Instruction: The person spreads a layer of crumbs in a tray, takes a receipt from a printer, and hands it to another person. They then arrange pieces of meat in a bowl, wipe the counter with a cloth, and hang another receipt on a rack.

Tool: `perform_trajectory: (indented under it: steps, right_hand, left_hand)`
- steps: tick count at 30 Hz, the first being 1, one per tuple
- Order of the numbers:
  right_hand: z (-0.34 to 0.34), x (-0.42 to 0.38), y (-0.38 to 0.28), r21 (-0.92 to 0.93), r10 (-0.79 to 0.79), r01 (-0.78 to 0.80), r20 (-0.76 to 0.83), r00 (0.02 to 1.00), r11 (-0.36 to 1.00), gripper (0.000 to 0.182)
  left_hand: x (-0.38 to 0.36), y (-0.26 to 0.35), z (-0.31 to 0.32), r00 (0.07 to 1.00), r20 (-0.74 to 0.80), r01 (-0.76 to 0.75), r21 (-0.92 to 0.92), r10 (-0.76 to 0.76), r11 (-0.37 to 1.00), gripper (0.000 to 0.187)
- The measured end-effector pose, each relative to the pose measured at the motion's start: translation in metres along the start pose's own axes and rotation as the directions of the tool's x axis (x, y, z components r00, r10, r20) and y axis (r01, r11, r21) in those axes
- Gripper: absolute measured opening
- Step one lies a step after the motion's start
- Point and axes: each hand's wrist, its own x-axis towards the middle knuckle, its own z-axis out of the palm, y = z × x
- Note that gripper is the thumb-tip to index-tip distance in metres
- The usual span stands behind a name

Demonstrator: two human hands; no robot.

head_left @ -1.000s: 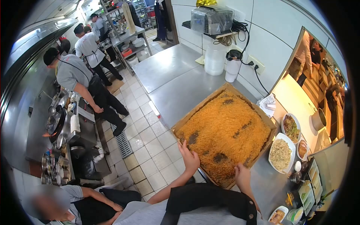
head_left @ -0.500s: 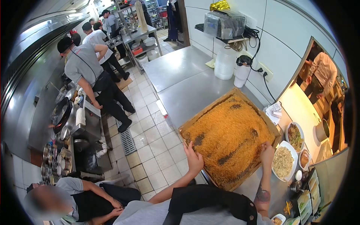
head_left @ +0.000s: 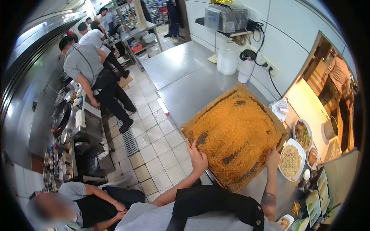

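Observation:
A shallow, square-sided brown tray (head_left: 275,116) lies at an angle on the steel counter, partly past its left edge. Orange-brown crumbs (head_left: 243,127) cover its bottom unevenly, with dark patches showing through. My left hand (head_left: 197,158) grips the tray's left side, fingertips over the rim. On the opposite side, my right hand (head_left: 273,158) is closed on the right rim, its fingers partly hidden from view.
Beside the tray's right side are a white dish of pale grainy food (head_left: 290,159) and a plate of food (head_left: 302,134). A lidded cup (head_left: 246,66) and a clear container (head_left: 227,59) stand by the wall. A co-worker (head_left: 86,71) stands at the stove; another person (head_left: 96,202) sits at lower left.
The view has shifted slightly. My right hand sits a little lower along the tray's rim. A dark patch among the crumbs near the right side looks smaller.

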Motion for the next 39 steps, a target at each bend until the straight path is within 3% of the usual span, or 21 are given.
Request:
perform_trajectory:
  steps: [3, 5, 10, 11, 13, 14, 16, 17, 19, 20, 24, 28, 30, 33, 37, 39]
  right_hand:
    - [-0.02, -0.036, -0.024, 0.019, 0.012, -0.014, 0.086, 0.996, 1.0, 0.012]
    - [-0.03, -0.059, -0.037, 0.116, -0.071, 0.056, 0.137, 0.988, 0.992, 0.01]
    - [-0.049, -0.1, -0.068, 0.164, -0.062, 0.018, 0.266, 0.962, 0.986, 0.007]
    - [-0.051, -0.106, -0.071, 0.144, -0.029, -0.011, 0.272, 0.962, 0.99, 0.007]
    - [-0.056, -0.119, -0.069, 0.262, -0.142, 0.099, 0.151, 0.978, 0.96, 0.004]
    - [-0.062, -0.125, -0.071, 0.239, -0.101, 0.062, 0.156, 0.983, 0.969, 0.004]
    - [-0.076, -0.136, -0.076, 0.344, -0.164, 0.076, 0.236, 0.958, 0.936, 0.005]
    - [-0.077, -0.143, -0.073, 0.33, -0.131, 0.048, 0.234, 0.963, 0.943, 0.005]
    - [-0.069, -0.152, -0.065, 0.252, -0.217, 0.113, 0.435, 0.874, 0.961, 0.008]
    - [-0.059, -0.158, -0.058, 0.238, -0.219, 0.123, 0.435, 0.874, 0.963, 0.01]
    - [-0.059, -0.147, -0.058, 0.187, -0.185, 0.119, 0.396, 0.899, 0.975, 0.009]
    - [-0.047, -0.106, -0.044, 0.017, -0.082, 0.08, 0.211, 0.974, 0.997, 0.01]
    - [-0.035, -0.079, -0.03, 0.05, -0.084, 0.08, 0.091, 0.992, 0.996, 0.01]
    - [-0.026, -0.038, -0.022, -0.062, 0.01, -0.007, 0.052, 0.999, 0.998, 0.011]
    - [-0.041, 0.0, -0.022, -0.05, -0.015, 0.015, 0.013, 1.0, 0.999, 0.012]
    - [-0.052, 0.014, -0.018, -0.047, -0.003, -0.001, -0.085, 0.996, 0.999, 0.015]
  left_hand:
    - [0.003, 0.003, -0.002, 0.997, 0.025, 0.075, -0.1, -0.073, 0.992, 0.06]
    - [0.003, 0.006, -0.002, 0.995, 0.014, 0.1, -0.137, -0.099, 0.985, 0.06]
    - [0.003, 0.006, -0.002, 1.0, 0.004, 0.029, -0.032, -0.029, 0.999, 0.058]
    - [0.002, 0.001, -0.002, 0.999, 0.038, 0.035, -0.041, -0.034, 0.999, 0.058]
    - [0.002, -0.003, -0.003, 0.998, 0.056, 0.009, -0.013, -0.008, 1.0, 0.058]
    - [0.002, -0.002, -0.002, 0.995, 0.098, 0.011, -0.028, -0.008, 1.0, 0.058]
    - [0.003, 0.004, -0.004, 0.996, 0.06, 0.069, -0.055, -0.065, 0.996, 0.057]
    - [0.001, 0.002, -0.004, 0.994, 0.093, 0.065, -0.065, -0.059, 0.996, 0.057]
    - [0.003, -0.002, -0.001, 0.997, 0.057, 0.048, -0.096, -0.043, 0.994, 0.056]
    - [0.002, -0.003, 0.0, 0.998, 0.053, 0.048, -0.076, -0.044, 0.996, 0.056]
    - [0.002, 0.002, -0.002, 0.997, 0.056, 0.059, -0.104, -0.053, 0.993, 0.056]
    - [0.002, 0.0, -0.004, 0.995, 0.067, 0.072, -0.054, -0.068, 0.996, 0.056]
    - [0.001, 0.0, -0.002, 0.995, 0.07, 0.068, -0.057, -0.064, 0.996, 0.056]
    - [0.0, 0.0, -0.002, 0.995, 0.064, 0.077, -0.08, -0.072, 0.994, 0.056]
    - [0.001, -0.002, -0.002, 0.996, 0.066, 0.071, -0.066, -0.067, 0.995, 0.055]
    - [0.002, -0.001, -0.004, 0.994, 0.081, 0.072, -0.043, -0.068, 0.996, 0.056]
